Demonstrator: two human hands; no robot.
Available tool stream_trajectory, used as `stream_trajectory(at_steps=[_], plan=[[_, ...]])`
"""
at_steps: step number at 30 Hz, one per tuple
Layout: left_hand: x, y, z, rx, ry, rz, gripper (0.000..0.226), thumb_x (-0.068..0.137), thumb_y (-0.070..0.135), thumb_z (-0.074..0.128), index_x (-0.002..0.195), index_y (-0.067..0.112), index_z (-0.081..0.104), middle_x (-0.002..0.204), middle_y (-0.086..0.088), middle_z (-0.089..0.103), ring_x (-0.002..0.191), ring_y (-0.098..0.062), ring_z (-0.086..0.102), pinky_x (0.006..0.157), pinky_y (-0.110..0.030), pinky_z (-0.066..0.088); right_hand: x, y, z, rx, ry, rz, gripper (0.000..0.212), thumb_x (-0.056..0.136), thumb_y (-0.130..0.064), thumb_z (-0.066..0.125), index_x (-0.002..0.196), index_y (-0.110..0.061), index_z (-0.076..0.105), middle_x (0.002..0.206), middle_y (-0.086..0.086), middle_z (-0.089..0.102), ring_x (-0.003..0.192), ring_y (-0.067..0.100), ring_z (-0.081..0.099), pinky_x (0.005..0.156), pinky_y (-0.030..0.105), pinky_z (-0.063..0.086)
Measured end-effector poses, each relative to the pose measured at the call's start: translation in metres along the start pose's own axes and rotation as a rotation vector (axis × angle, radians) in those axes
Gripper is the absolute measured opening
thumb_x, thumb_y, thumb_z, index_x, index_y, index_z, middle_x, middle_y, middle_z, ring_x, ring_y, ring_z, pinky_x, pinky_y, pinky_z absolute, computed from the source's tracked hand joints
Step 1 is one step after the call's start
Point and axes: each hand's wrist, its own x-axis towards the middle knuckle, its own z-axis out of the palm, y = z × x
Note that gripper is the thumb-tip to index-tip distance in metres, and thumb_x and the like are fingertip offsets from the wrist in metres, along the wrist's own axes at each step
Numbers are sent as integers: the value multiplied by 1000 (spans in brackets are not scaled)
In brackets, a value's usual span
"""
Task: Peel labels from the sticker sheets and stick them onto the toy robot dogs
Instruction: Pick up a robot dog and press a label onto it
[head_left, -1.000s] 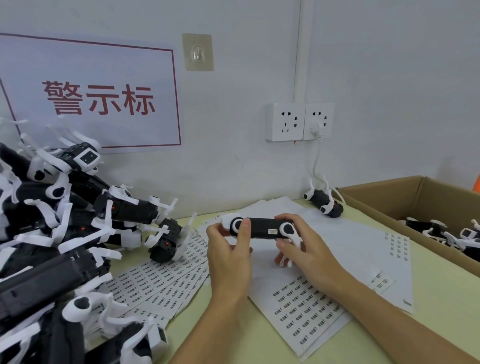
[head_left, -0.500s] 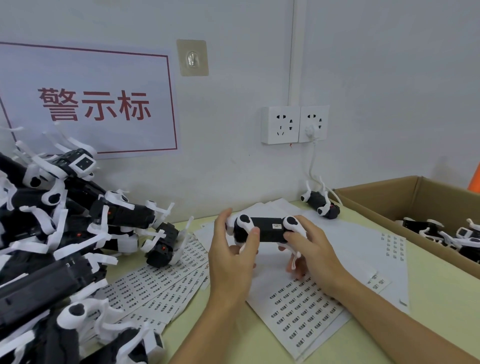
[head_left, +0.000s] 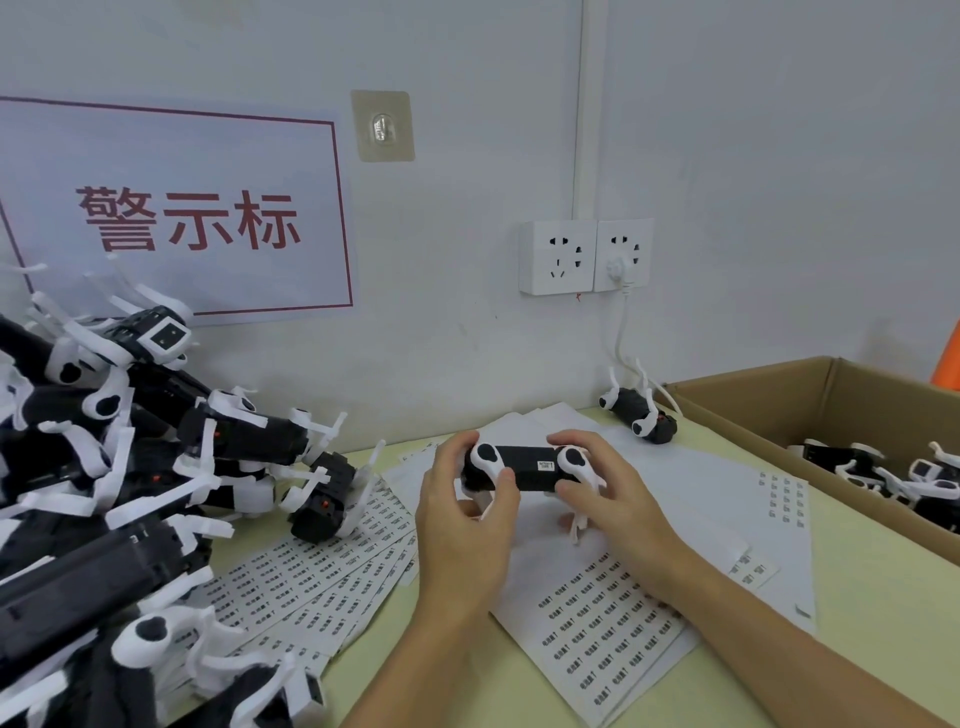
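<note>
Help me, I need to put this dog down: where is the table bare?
Bare table lies between the sticker sheets and the cardboard box, and at the near edge between your forearms. The left is crowded: the dog pile overlaps fanned sheets.

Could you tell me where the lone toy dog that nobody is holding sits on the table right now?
In the head view, the lone toy dog lies at the table's far edge by the wall, below the wall sockets, just left of the cardboard box.

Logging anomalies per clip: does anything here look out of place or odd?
Only one thing: a lone toy dog lies legs-up by the wall, apart from the pile and the cardboard box. Both hands grip the labelled dog normally.
</note>
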Motion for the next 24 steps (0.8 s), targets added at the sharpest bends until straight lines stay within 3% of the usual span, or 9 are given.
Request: stream_trajectory(at_steps=[4, 6, 8, 10, 13, 15, 17, 20, 24], plan=[[-2, 5, 0, 4, 15, 41, 53, 84, 34, 79, 122, 53, 46, 118, 14, 62, 89, -17, 69, 79, -39, 60, 1, 0, 3, -119, 81, -75, 31, 87, -16, 75, 111, -34, 64, 102, -12, 70, 91, 18, 68, 74, 23, 56], [-3, 9, -2, -62, 23, 23, 71, 72, 44, 84, 128, 53, 41, 121, 23, 58, 88, -3, 70, 72, -21, 57, 0, 0, 4, -132, 134, -58, 26, 89, -17, 74, 105, -36, 64, 96, -9, 72, 87, 16, 71, 73, 24, 57], [-4, 8, -2, -104, 17, 24, 85, 71, 37, 87, 137, 47, 35, 123, 29, 54, 84, 9, 68, 66, -7, 50, 0, -2, 3, -86, 150, -6, 20, 91, -19, 72, 100, -34, 65, 89, -1, 75, 82, 18, 74, 74, 31, 59], [-5, 8, -1, -82, 15, 4, 87, 74, 30, 87, 139, 44, 32, 122, 32, 50, 84, 16, 65, 65, -2, 47, 0, -7, 3, -10, 130, 72, 14, 91, -18, 72, 97, -29, 66, 82, 7, 77, 75, 25, 75, 69, 35, 60], [-3, 6, -2, -105, 35, -57, 64, 81, 30, 83, 132, 33, 45, 115, 20, 62, 89, 8, 68, 70, -9, 51, 2, -18, 8, 105, 15, 186, 8, 91, -19, 71, 97, -18, 67, 81, 16, 76, 73, 32, 73, 66, 39, 60], [-2, 6, -3, -110, -6, -75, 31, 89, 30, 76, 115, 16, 65, 99, 3, 76, 90, -11, 74, 77, -25, 58, 3, -24, 13, 151, -87, 226, 8, 92, -21, 70, 95, -15, 66, 85, 21, 75, 74, 35, 73, 64, 37, 58], [-2, 6, -3, -104, -32, -70, 13, 96, 25, 67, 100, 14, 72, 88, 1, 78, 87, -12, 75, 76, -26, 57, 3, -27, 17, 123, -131, 212, 12, 94, -24, 69, 96, -13, 63, 86, 19, 75, 77, 33, 73, 64, 33, 58], [-1, 5, -3, -80, 1, -81, 17, 101, 20, 57, 93, 18, 72, 79, 2, 76, 74, -5, 71, 65, -13, 50, 2, -26, 21, -31, -79, 137, 12, 95, -27, 67, 92, -17, 63, 82, 8, 75, 80, 20, 71, 72, 34, 58], [2, 4, -2, -61, 15, -123, 18, 103, 17, 53, 99, 20, 70, 88, 4, 76, 84, -7, 71, 71, -17, 49, -1, -21, 27, -295, 51, 2, 4, 89, -31, 72, 87, -29, 68, 91, -15, 72, 90, 3, 65, 76, 23, 48]])
